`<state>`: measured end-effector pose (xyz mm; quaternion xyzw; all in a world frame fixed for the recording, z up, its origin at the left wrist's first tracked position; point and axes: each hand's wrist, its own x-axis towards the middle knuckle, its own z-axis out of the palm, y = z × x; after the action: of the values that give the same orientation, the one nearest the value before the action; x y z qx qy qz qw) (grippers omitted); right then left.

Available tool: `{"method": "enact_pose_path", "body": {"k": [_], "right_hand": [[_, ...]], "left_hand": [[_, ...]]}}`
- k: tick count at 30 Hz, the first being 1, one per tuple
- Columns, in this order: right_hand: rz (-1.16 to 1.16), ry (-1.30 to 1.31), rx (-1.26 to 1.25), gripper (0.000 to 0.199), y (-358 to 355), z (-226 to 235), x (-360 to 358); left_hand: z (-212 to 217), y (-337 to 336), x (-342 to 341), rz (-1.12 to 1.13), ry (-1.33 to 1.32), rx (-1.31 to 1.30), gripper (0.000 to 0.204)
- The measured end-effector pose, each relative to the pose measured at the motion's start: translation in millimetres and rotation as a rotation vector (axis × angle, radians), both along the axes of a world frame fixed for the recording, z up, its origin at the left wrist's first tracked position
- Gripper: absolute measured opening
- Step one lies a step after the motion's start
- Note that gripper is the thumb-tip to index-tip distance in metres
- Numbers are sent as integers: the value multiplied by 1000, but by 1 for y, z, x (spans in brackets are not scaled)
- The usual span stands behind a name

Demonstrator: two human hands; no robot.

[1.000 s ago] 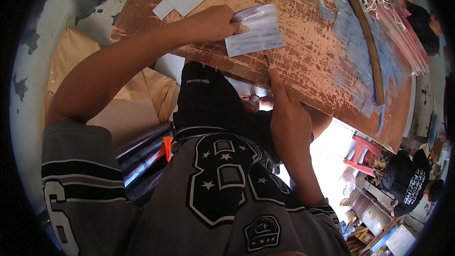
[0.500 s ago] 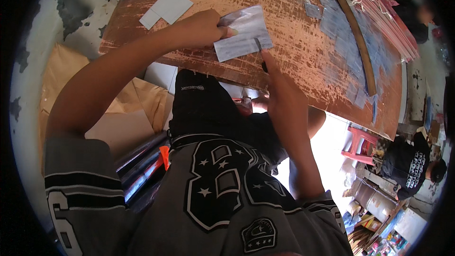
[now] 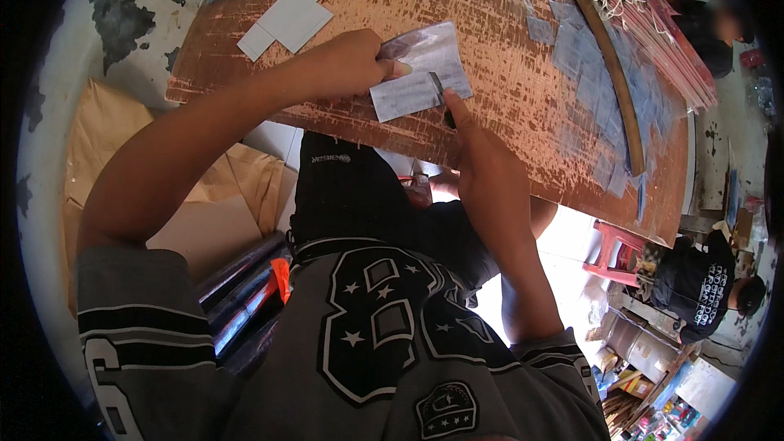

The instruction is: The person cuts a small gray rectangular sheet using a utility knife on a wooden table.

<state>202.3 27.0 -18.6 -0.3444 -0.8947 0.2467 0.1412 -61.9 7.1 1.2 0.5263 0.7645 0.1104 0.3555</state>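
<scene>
A small silvery-grey rectangular sheet (image 3: 416,96) is over the near part of the worn wooden table, a crease or fold showing across it. My left hand (image 3: 359,64) grips its left side, thumb on top; the other fingers are mostly hidden. My right hand (image 3: 494,155) is closed around a knife (image 3: 435,83) whose narrow dark blade lies across the sheet's right half. The forefinger stretches along the knife, and its dark handle is largely covered by the hand.
White card pieces (image 3: 290,16) lie on the table (image 3: 392,0) at far left. To the right are clear bluish plastic pieces (image 3: 592,65), a curved wooden strip (image 3: 611,73) and a bundle of pink sticks (image 3: 682,61) with white string. Beyond the table sits a red stool (image 3: 612,255); two people are at the right.
The knife blade has shifted left across the sheet, toward its middle, with my right hand. My left hand keeps its hold on the sheet. The whole view has shifted slightly.
</scene>
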Motion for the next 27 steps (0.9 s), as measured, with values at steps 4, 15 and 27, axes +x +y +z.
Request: {"method": "enact_pose_path", "body": {"k": [4, 15, 27], "right_hand": [[25, -74, -77, 87, 3, 5, 1], [14, -90, -51, 78, 4, 2, 0], [16, -39, 7, 71, 2, 2, -1]], "left_hand": [[-1, -1, 1, 13, 3, 21, 50], [-1, -1, 0, -14, 7, 31, 53], [2, -2, 4, -8, 37, 51, 49]]}}
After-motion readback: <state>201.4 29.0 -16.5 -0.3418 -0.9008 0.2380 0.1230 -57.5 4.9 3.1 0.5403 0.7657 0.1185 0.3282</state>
